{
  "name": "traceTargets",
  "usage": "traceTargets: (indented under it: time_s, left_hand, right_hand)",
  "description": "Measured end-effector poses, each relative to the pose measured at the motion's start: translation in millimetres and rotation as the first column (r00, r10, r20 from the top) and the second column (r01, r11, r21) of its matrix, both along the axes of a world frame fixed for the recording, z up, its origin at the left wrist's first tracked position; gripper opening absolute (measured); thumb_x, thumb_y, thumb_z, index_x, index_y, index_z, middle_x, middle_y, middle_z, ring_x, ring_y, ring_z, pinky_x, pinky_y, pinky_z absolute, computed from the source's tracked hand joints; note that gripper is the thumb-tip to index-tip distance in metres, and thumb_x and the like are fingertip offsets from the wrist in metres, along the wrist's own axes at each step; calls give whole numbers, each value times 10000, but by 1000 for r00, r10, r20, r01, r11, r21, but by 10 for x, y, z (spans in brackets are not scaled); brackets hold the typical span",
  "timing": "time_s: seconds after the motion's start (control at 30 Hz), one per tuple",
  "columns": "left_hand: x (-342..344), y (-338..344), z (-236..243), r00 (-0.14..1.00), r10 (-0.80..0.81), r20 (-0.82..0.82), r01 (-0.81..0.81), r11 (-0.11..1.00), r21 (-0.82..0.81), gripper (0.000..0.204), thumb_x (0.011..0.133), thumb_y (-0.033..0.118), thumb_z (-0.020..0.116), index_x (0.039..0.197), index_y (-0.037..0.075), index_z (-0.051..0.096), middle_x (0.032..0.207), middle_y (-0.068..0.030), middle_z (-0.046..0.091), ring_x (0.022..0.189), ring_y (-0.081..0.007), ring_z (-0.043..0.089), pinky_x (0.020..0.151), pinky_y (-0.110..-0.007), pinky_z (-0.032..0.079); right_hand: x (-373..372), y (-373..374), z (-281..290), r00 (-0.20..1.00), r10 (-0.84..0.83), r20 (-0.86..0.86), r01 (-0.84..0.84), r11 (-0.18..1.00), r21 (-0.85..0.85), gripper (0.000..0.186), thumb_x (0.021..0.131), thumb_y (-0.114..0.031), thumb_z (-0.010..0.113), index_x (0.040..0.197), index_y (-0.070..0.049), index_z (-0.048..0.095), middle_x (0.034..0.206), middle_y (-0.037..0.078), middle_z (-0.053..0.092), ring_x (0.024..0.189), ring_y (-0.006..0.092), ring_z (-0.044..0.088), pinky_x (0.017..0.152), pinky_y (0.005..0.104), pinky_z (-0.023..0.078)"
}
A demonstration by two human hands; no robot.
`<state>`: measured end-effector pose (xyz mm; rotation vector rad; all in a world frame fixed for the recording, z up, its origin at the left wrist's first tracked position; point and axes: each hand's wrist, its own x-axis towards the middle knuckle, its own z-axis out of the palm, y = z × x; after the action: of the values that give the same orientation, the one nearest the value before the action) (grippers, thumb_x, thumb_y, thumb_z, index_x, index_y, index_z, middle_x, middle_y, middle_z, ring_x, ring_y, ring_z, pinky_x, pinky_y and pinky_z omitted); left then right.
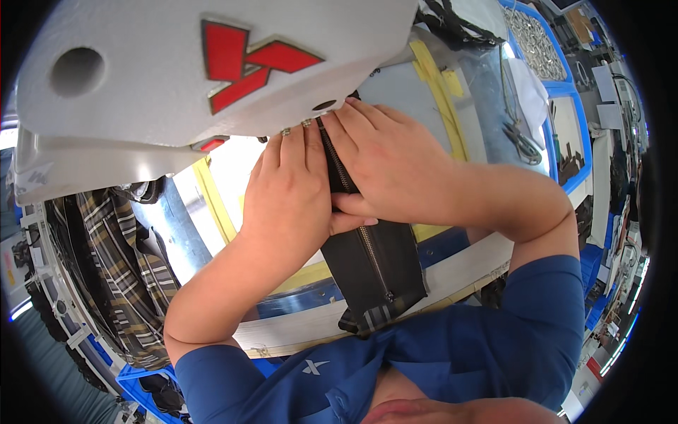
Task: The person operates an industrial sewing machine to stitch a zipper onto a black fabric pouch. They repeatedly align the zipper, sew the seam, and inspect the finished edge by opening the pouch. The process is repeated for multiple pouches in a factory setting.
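Under the head of a white sewing machine [141,71] with red emblem pieces lies a black fabric strip [385,265] with a long metal zipper [374,258] and a plaid lower end. My left hand [286,194] lies open on the strip's left side, fingertips at the machine's lower edge, thumb across the zipper. My right hand [392,166] lies open on the right side, fingers stretched up to the machine, thumb beside the left one. The machine and fingers hide the strip's top.
Plaid and black fabric [120,275] hangs at the left, above a blue bin [131,381]. At the upper right are a blue tray [575,116] of tools and small metal pieces, cords [522,145] and white cloth [522,92]. Yellow tape strips [445,106] mark the work table [473,106].
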<state>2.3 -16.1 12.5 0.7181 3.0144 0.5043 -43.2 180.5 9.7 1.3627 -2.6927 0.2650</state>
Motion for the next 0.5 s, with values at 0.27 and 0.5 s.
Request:
traceTargets:
  time_s: [0.27, 0.5]
  left_hand:
    - [34, -15, -7, 999, -16, -43, 16, 1000, 15, 1269, 595, 686, 890, 1431, -180, 490, 1402, -312, 577, 1320, -461, 556, 1162, -481, 445]
    - [88, -492, 352, 990, 138, -7, -137, 983, -120, 805, 810, 450, 867, 1395, -31, 594, 1292, -219, 665, 1073, -406, 669, 941, -471, 541]
  right_hand:
    - [12, -26, 10, 997, -17, 75, 15, 1000, 24, 902, 843, -516, 768, 1394, 167, 555, 1409, 303, 602, 1322, 380, 597, 1092, 430, 488]
    - [48, -26, 41, 1000, -31, -7, 31, 997, 69, 898, 876, -530, 766, 1409, 158, 542, 1429, 281, 596, 1333, 356, 579, 1076, 418, 475]
